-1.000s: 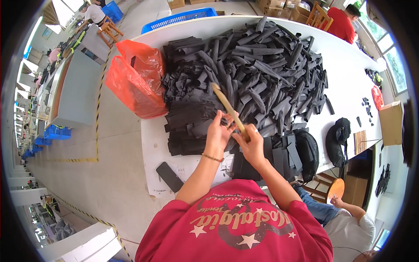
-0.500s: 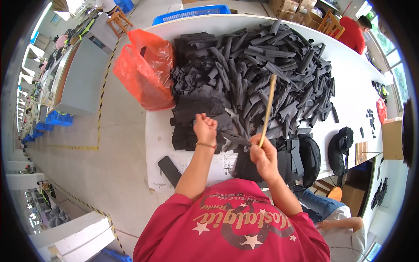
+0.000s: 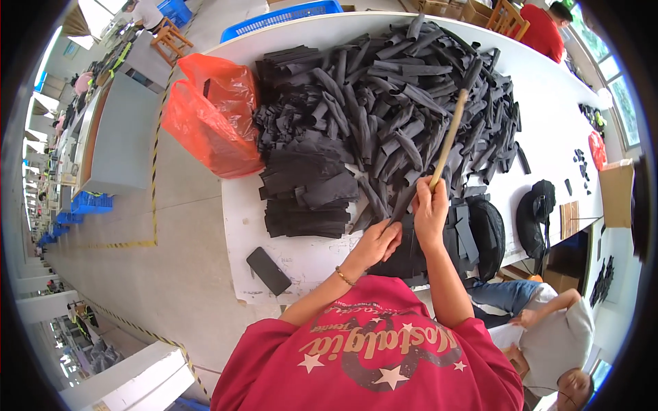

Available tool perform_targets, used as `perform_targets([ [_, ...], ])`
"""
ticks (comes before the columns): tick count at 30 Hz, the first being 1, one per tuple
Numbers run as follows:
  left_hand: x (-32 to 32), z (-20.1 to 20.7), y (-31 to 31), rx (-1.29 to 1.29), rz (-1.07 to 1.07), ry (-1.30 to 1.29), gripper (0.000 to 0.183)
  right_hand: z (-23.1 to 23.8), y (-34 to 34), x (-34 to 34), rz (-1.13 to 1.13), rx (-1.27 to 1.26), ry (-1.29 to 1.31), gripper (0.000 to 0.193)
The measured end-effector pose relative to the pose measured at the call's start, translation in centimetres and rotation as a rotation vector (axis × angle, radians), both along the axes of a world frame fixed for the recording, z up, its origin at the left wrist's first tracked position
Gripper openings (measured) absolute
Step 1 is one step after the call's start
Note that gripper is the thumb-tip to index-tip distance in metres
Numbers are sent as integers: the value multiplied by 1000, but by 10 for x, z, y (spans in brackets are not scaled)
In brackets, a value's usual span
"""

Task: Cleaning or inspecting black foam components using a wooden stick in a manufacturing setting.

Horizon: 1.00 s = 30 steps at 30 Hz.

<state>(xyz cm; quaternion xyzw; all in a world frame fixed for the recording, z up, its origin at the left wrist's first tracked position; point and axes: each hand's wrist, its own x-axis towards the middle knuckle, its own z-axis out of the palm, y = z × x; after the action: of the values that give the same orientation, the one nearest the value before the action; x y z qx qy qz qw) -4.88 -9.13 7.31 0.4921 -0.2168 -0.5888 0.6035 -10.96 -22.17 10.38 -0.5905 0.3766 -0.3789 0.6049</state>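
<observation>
My right hand (image 3: pixel 430 211) is closed round the lower end of a thin wooden stick (image 3: pixel 450 137), which slants up and away over the pile of black fabric tubes (image 3: pixel 418 103). Just left of it and lower, my left hand (image 3: pixel 381 244) is closed on the lower end of a black fabric piece (image 3: pixel 403 203). That piece runs up to my right fingers, beside the stick's base; whether it touches the stick is hidden. Flat stacked black fabric pieces (image 3: pixel 308 179) lie left of my hands. More dark flat pieces (image 3: pixel 404 257) lie beneath my wrists.
A red plastic bag (image 3: pixel 216 116) stands at the table's left edge, and a black phone (image 3: pixel 269 270) lies near the front. Black curved pouches (image 3: pixel 490 240) are at the right of the white table (image 3: pixel 558 137). A seated person (image 3: pixel 555 329) is close by on the right.
My left hand has moved right and down from above the flat stack and now grips a black fabric piece. My right hand has risen slightly to the right with the stick.
</observation>
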Motion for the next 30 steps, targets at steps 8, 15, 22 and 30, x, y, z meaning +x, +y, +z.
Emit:
perform_targets([
  [8, 12, -28, -16, 126, 301, -994, 26, -27, -3, -17, 83, 190, 22, 15],
  [15, -3, -30, -20, 167, 129, -1263, 19, -34, -3, -12, 17, 347, -34, 16],
  [22, -13, -48, 4, 174, -63, -961, 19, -53, -33, -21, 66, 500, -97, 11],
  [30, 10, -35, -43, 86, 262, -302, 20, -51, -26, -12, 34, 455, -7, 19],
])
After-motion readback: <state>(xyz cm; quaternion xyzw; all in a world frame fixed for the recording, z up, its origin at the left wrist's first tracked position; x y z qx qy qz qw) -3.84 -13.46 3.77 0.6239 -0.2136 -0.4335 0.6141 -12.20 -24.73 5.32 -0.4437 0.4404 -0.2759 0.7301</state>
